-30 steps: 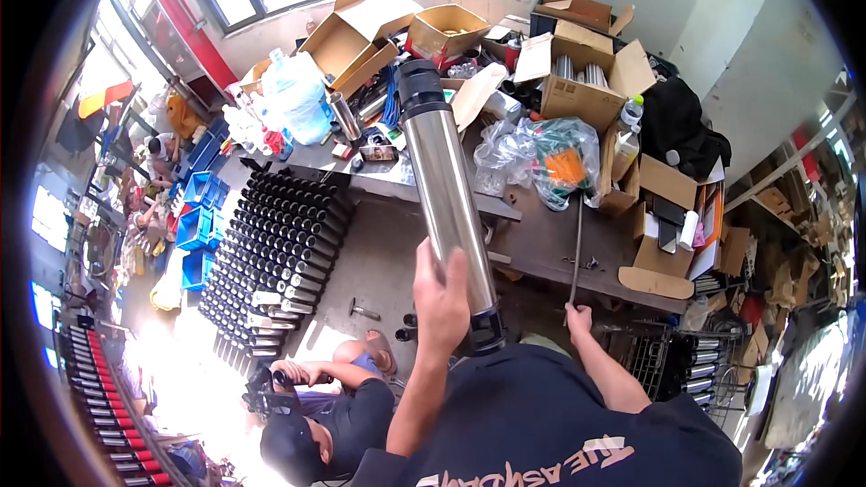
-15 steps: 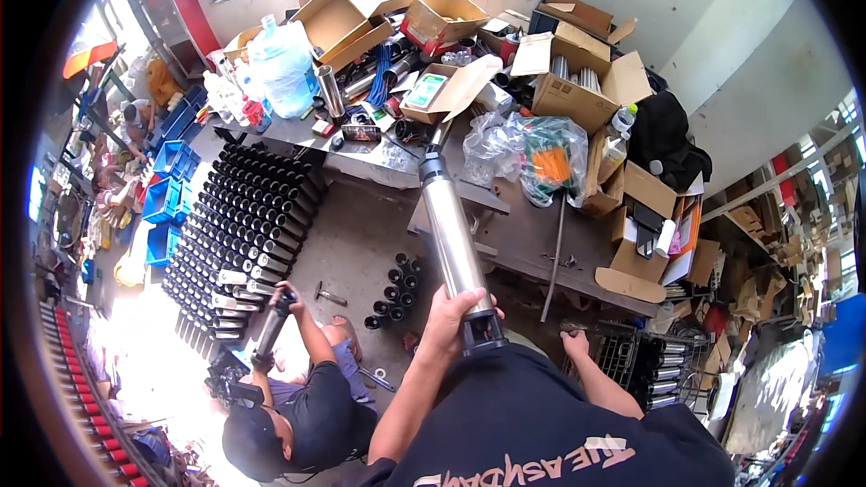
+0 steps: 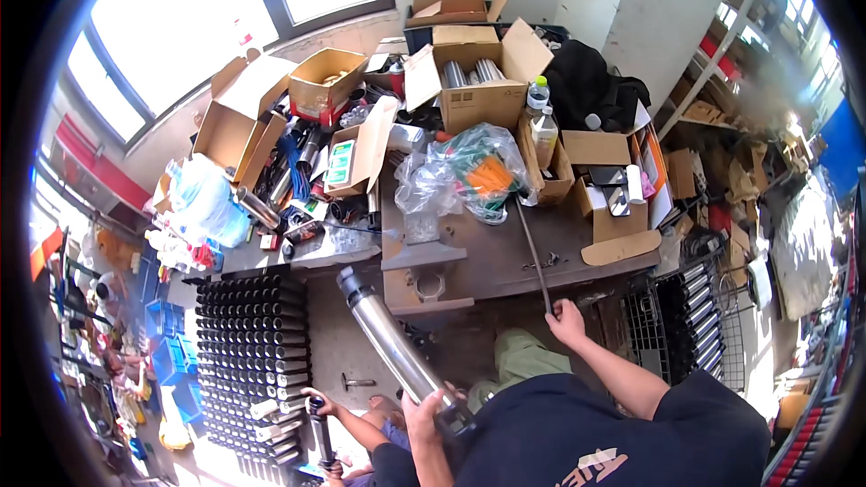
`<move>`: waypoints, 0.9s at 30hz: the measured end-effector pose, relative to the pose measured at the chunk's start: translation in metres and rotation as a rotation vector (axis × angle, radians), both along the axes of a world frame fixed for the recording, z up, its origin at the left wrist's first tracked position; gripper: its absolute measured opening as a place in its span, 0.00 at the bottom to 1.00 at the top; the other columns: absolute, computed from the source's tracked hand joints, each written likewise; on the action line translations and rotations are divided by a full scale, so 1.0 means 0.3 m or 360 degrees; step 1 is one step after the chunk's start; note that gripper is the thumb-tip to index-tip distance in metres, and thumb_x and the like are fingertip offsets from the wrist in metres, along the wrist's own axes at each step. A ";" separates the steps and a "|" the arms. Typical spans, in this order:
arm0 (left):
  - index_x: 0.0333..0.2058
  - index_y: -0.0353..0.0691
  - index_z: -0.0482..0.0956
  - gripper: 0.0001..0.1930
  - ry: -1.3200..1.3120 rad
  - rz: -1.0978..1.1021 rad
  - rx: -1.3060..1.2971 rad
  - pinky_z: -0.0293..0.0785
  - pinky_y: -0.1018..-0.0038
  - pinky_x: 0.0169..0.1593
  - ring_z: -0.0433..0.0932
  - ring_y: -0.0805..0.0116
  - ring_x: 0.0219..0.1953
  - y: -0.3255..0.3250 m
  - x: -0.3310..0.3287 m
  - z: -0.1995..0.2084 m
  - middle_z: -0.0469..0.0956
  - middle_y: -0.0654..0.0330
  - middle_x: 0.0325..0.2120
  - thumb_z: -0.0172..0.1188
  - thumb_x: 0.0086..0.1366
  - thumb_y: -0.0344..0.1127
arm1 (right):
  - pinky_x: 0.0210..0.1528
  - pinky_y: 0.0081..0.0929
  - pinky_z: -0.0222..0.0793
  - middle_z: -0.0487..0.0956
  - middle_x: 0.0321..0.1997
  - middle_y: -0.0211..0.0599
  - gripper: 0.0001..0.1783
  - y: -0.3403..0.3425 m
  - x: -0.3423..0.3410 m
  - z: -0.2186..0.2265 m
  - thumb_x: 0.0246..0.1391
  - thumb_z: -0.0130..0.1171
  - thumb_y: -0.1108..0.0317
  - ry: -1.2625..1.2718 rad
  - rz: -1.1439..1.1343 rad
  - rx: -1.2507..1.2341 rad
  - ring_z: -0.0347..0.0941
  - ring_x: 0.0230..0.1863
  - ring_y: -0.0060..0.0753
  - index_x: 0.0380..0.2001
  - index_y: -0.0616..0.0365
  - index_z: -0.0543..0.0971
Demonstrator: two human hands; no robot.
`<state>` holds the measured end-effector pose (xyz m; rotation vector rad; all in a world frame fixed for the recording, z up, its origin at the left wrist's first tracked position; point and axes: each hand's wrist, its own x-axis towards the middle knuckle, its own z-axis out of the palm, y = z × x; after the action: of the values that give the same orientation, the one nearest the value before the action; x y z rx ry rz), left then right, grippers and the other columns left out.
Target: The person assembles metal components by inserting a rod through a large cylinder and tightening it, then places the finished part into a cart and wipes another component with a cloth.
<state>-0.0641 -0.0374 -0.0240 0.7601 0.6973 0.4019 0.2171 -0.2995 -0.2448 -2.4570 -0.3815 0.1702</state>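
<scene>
A long silver metal cylinder with dark end caps (image 3: 392,343) slants up and to the left in front of the bench. My left hand (image 3: 422,415) is wrapped round its lower part, just above the near cap. At the bench's front edge, my right hand (image 3: 566,323) closes its fingers on the near end of a thin metal rod (image 3: 534,261). The rod's far end lies by a clear plastic bag with orange pieces (image 3: 490,176). A metal fixture with a round opening (image 3: 429,286) sits at the bench edge, beyond the cylinder.
Open cardboard boxes (image 3: 483,104) and bottles (image 3: 543,135) crowd the bench. Rows of black-ended tubes (image 3: 248,334) stand on the floor at left. A co-worker's hand (image 3: 317,401) holds a dark tube close by. A wire basket of tubes (image 3: 695,316) stands at right.
The cylinder has come away from the bench and tilts further left. My right hand has moved up onto the rod's end. The view has turned to the right.
</scene>
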 end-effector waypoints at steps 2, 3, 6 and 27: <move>0.39 0.28 0.71 0.22 0.0018 0.0040 -0.0013 0.84 0.62 0.33 0.84 0.53 0.29 -0.011 -0.013 -0.025 0.80 0.47 0.29 0.68 0.56 0.40 | 0.40 0.36 0.74 0.76 0.37 0.39 0.20 0.147 0.122 0.090 0.49 0.69 0.61 -0.0155 0.0155 0.0068 0.76 0.35 0.39 0.40 0.59 0.74; 0.41 0.28 0.71 0.21 0.0031 0.0058 -0.0102 0.85 0.61 0.35 0.83 0.54 0.29 -0.010 -0.017 -0.040 0.80 0.47 0.30 0.68 0.54 0.37 | 0.44 0.38 0.73 0.75 0.39 0.41 0.21 0.235 0.198 0.159 0.49 0.68 0.60 -0.0207 0.0227 0.0020 0.75 0.40 0.44 0.41 0.59 0.73; 0.44 0.27 0.70 0.24 0.0233 0.0135 -0.0099 0.85 0.60 0.34 0.83 0.52 0.30 -0.024 -0.011 0.002 0.79 0.46 0.31 0.66 0.56 0.39 | 0.58 0.43 0.68 0.74 0.52 0.47 0.26 0.579 0.481 0.306 0.51 0.66 0.59 -0.0362 0.0530 0.0161 0.68 0.57 0.53 0.50 0.60 0.72; 0.41 0.26 0.78 0.19 0.1077 0.0582 -0.0214 0.81 0.65 0.39 0.83 0.55 0.31 -0.137 0.324 0.170 0.82 0.47 0.32 0.62 0.59 0.38 | 0.69 0.45 0.58 0.66 0.68 0.53 0.32 1.091 0.746 -0.036 0.43 0.65 0.64 -0.0600 0.1494 -0.0456 0.56 0.72 0.52 0.55 0.63 0.75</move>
<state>0.0330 -0.0784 0.0271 0.6364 1.4976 0.4229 0.4408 0.0277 -0.2556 -2.3697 -1.7590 0.1502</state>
